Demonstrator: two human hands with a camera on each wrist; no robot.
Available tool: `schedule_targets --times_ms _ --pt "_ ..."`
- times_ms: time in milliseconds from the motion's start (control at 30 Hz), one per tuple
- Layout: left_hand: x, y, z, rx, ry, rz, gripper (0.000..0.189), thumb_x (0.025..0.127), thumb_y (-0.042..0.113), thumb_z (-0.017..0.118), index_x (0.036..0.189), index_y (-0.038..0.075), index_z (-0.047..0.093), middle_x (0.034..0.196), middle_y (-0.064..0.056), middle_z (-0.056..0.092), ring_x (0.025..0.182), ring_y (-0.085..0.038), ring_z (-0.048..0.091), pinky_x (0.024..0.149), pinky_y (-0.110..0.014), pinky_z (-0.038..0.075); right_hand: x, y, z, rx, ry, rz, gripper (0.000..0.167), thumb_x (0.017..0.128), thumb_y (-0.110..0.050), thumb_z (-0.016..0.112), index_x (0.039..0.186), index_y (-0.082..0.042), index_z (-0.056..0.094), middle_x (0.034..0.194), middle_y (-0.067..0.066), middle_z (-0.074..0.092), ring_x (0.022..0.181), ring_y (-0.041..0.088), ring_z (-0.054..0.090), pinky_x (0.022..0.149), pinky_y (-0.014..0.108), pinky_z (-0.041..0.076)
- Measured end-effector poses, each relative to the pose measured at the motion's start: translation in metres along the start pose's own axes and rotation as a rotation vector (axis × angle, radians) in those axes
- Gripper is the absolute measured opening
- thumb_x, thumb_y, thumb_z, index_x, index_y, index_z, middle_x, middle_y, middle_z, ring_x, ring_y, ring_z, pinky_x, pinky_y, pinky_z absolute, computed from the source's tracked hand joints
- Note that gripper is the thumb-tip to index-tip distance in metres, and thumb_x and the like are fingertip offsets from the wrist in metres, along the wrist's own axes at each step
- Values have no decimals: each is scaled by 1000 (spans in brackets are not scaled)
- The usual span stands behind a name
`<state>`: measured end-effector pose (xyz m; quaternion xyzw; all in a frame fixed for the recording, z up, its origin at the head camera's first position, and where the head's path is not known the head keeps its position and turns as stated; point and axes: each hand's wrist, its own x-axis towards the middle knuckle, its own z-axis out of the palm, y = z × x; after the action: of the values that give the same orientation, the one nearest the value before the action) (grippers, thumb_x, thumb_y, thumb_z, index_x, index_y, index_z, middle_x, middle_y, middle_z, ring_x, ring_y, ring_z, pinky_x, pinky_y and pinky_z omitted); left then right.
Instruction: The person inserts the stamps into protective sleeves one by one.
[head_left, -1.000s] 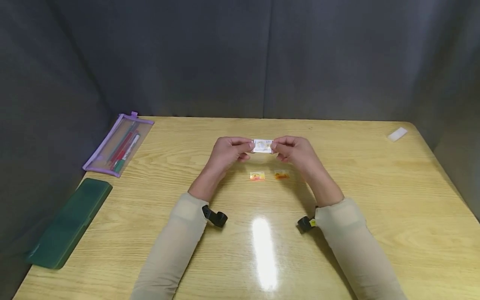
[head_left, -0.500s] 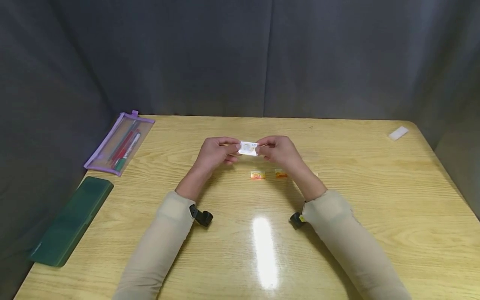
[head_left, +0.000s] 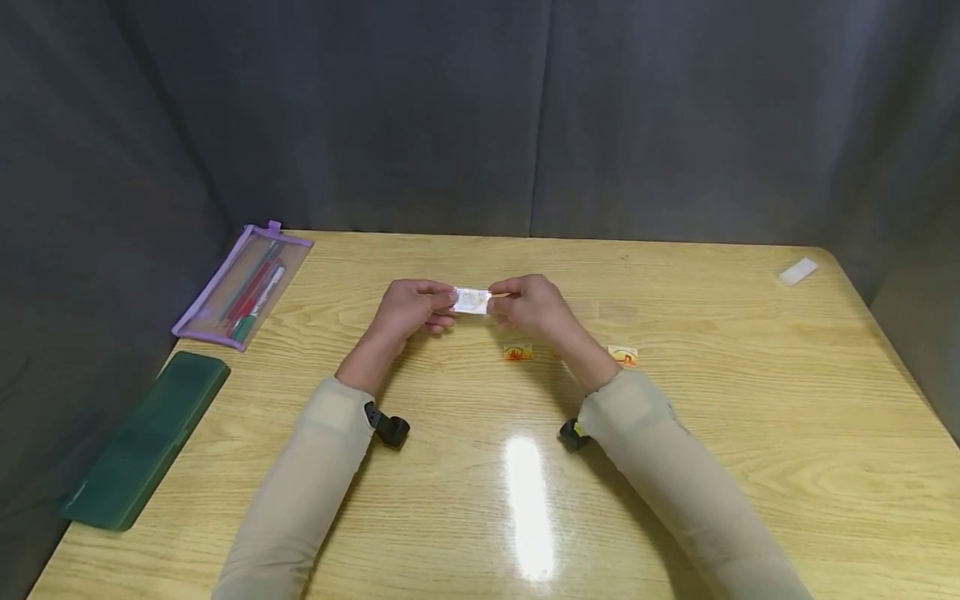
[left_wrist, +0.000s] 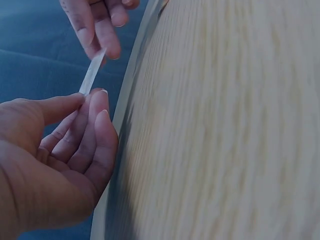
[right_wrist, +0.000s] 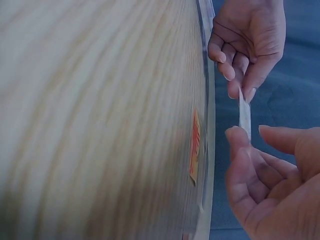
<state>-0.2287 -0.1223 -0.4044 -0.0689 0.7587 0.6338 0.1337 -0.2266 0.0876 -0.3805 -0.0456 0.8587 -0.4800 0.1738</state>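
Note:
A small white rectangular card (head_left: 472,301) with faint print is held up over the far middle of the table. My left hand (head_left: 408,305) pinches its left end between thumb and fingers. My right hand (head_left: 531,303) is at its right end; in the right wrist view the thumb (right_wrist: 280,138) stands apart from the card, while the fingertips overlap its near end. Below the hands lies a small yellow-and-orange card (head_left: 518,352), and another (head_left: 622,356) shows right of my right forearm. A third one between them is mostly covered by that forearm.
At the left edge, a purple-trimmed mesh pouch (head_left: 206,335) holds several pens, with a dark green case (head_left: 150,442) in front of it. A white block (head_left: 798,271) lies at the far right corner. Dark curtains (head_left: 420,117) hang behind and beside the table.
Both hands have moved left together with the white card. A yellow-and-orange card on the right has come out from behind my right forearm, which now covers the middle one.

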Motion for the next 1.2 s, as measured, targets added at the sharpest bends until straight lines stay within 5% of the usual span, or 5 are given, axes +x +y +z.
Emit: schedule_targets --times_ms 400,733,900,1133,1200 --pt "4 1 -4 83 -2 -66 29 99 16 66 123 -1 68 86 -7 73 62 -9 70 57 -21 58 1 5 2 -34 -25 19 46 103 -24 59 145 -6 55 129 13 67 97 26 71 88 38 60" --pt "-2 6 -21 140 12 -56 36 97 19 68 127 -2 68 103 -16 76 68 -10 72 63 -23 61 -10 13 -16 41 -20 26 44 104 -28 60 144 -10 56 130 11 68 99 29 70 94 42 58" --pt "-8 9 -29 213 -5 0 44 98 28 68 136 6 64 118 -17 73 86 -17 71 72 -27 60 -17 24 -33 109 25 21 41 104 -24 58 143 -10 57 127 14 68 99 32 69 91 41 59" --pt "-12 12 -22 398 -24 201 63 95 45 70 151 24 49 151 -3 55 141 -30 51 104 -45 51 -31 39 -55 131 72 -114 50 102 -37 62 147 -18 55 143 6 62 130 26 61 108 44 50" --pt "-11 11 -18 465 -8 241 67 93 48 71 153 29 46 146 -5 59 115 -30 66 88 -42 55 -36 41 -60 81 81 -152 54 100 -43 64 148 -22 53 147 3 59 135 25 57 111 47 47"
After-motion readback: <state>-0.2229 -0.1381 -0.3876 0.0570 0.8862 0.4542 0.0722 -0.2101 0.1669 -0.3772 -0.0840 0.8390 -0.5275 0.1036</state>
